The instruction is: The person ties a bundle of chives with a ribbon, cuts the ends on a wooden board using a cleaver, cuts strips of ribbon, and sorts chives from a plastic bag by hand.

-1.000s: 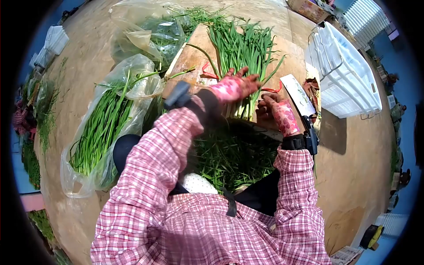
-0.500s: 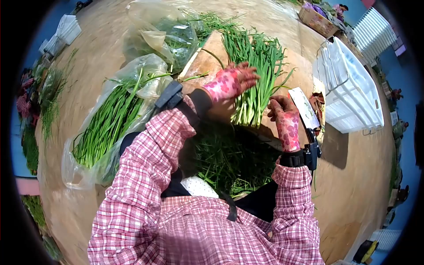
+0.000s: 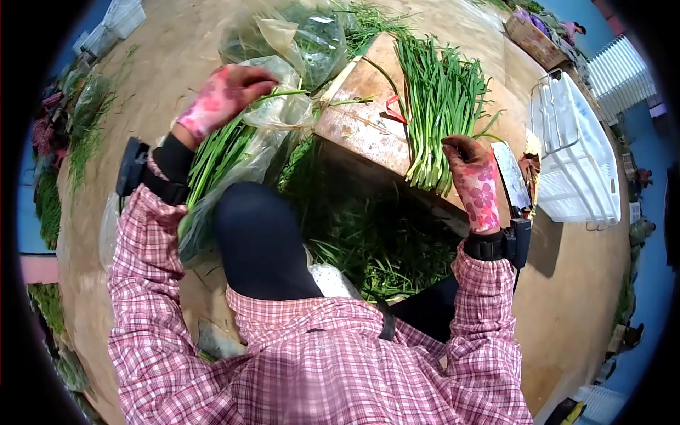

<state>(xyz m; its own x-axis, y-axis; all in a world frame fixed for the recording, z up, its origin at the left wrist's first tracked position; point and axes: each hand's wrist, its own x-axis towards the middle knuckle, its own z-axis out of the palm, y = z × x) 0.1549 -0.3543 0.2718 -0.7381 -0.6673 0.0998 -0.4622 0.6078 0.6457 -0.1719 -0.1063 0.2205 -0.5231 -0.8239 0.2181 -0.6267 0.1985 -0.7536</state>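
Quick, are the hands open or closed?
Left hand: over the bag; can't tell if it's holding anything.
Right hand: curled by the greens, grip unclear.

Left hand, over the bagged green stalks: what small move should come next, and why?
Probably lower the left hand slightly and pinch a few bagged stalks: it appears right above them, while the right hand is at the edge of the bundle on the board.

The left forearm partly hides the bag of green stalks.
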